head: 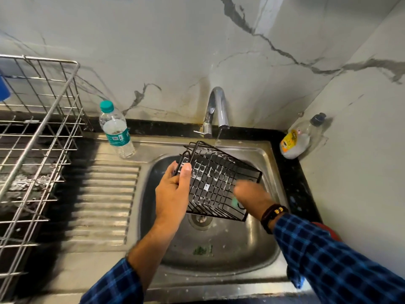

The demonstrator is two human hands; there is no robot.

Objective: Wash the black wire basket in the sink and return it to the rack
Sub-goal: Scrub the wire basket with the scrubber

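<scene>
The black wire basket point(219, 178) is tilted on its side over the steel sink point(221, 260), with soap film across its mesh. My left hand point(173, 191) grips its left end by the hooks. My right hand point(252, 193) is blurred against the basket's right side, closed around a green scrubber point(235, 202) that barely shows under the fingers. A thin stream of water falls from the chrome tap point(217, 110) just behind the basket. The steel wire rack point(37, 132) stands on the counter at the left.
A plastic water bottle point(116, 130) with a teal cap stands on the ribbed drainboard point(105, 202). A dish soap bottle point(300, 139) leans in the back right corner. Green residue lies in the sink basin near the drain point(200, 219).
</scene>
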